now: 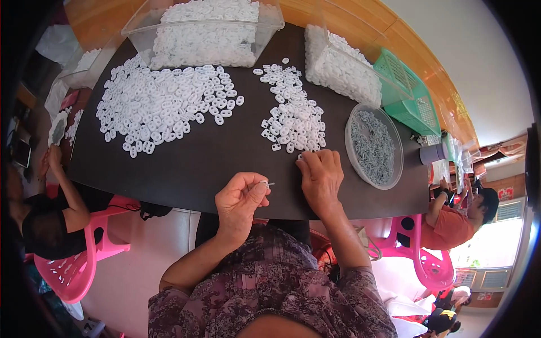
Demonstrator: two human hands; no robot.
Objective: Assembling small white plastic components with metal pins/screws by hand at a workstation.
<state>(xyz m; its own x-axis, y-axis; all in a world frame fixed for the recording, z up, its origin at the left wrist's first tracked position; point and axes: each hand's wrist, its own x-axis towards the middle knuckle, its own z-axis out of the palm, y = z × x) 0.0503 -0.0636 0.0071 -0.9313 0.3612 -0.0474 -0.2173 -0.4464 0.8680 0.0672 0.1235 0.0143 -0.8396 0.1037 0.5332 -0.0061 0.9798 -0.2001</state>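
Note:
Near the front edge of the dark table, my left hand (pixel 239 205) is closed in a pinch on a small white plastic piece (pixel 264 182). A thin grey pin (pixel 271 183) sticks out from between its fingertips. My right hand (pixel 321 177), to its right, has its fingers drawn together on a small white oval piece (pixel 299 157), just below a pile of small white pieces (pixel 296 124). A larger heap of white two-holed oval pieces (pixel 163 104) spreads over the left of the table. Right of my right hand stands a round clear tub of small grey metal pins (pixel 372 146).
Two clear bins (pixel 205 34) (pixel 344 65) full of white pieces line the back, beside a green basket (pixel 408 93). A purple cup (pixel 433 154) stands at the right. People sit at both sides, near pink chairs (pixel 84 253) (pixel 420 253).

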